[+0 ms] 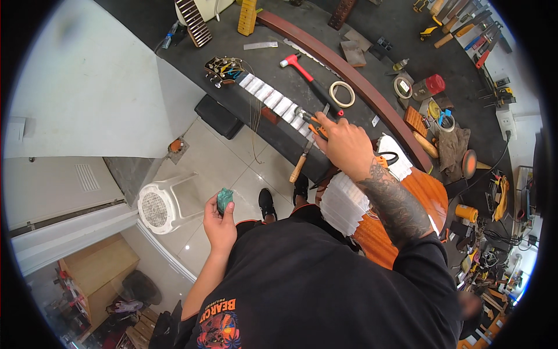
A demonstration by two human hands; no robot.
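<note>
My left hand [220, 225] is closed around a small green crumpled lump [224, 200], held out over the floor. My right hand [347, 144] is over the body end of a guitar neck [270, 98] and grips pliers [314, 123] with orange and black handles. The pliers' metal head lies at the neck, which is covered with white strips between the frets. Loose strings hang from the dark headstock [224, 71]. White sheets [343, 200] cover part of the orange-brown guitar body [381, 235]. A file with a wooden handle [299, 167] lies across the neck near my right hand.
On the dark bench [244, 29] lie a red-headed hammer [305, 72], a tape roll [342, 94] and a metal ruler [260, 45]. A long reddish-brown rail [349, 72] runs behind them. Several tools crowd the right side. A white stool [168, 203] stands on the floor at left.
</note>
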